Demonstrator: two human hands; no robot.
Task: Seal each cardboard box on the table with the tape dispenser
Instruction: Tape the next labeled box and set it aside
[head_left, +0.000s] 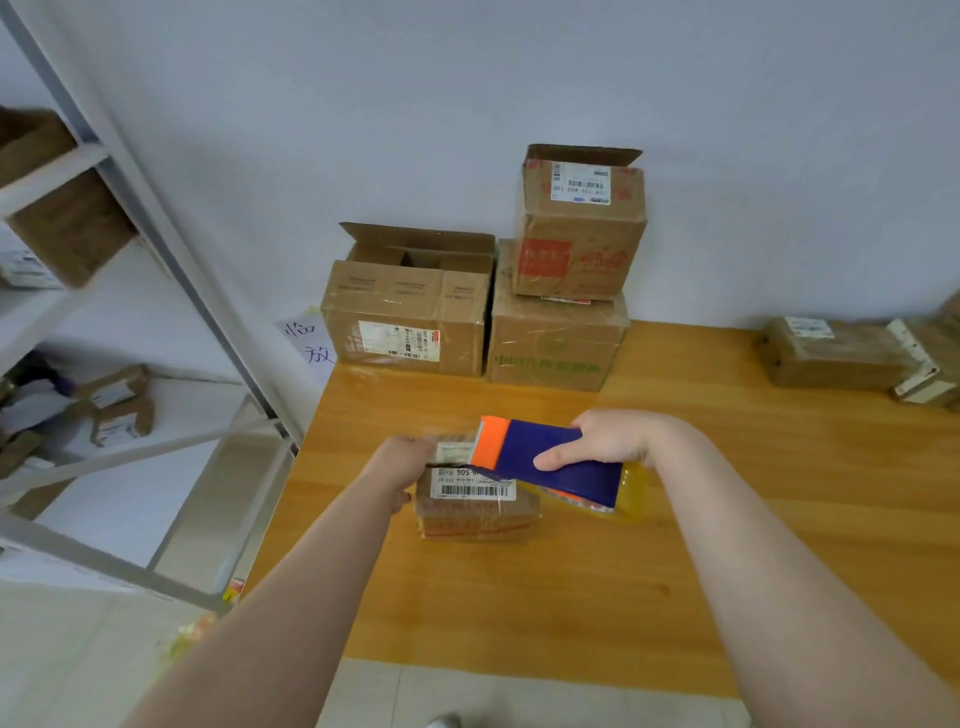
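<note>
A small flat cardboard box (475, 512) with a white barcode label lies on the wooden table (519, 597), near its left edge. My left hand (397, 457) grips the box's far left corner. My right hand (605, 439) holds a blue tape dispenser (550, 460) with an orange front end and a yellowish tape roll. The dispenser's orange end rests on the far top edge of the small box.
Three bigger boxes stand at the back by the wall: an open one (410, 317), a taped one (553, 343) and an open one (579, 228) stacked on it. More parcels (836, 353) lie at the far right. A metal shelf rack (130, 260) stands left of the table.
</note>
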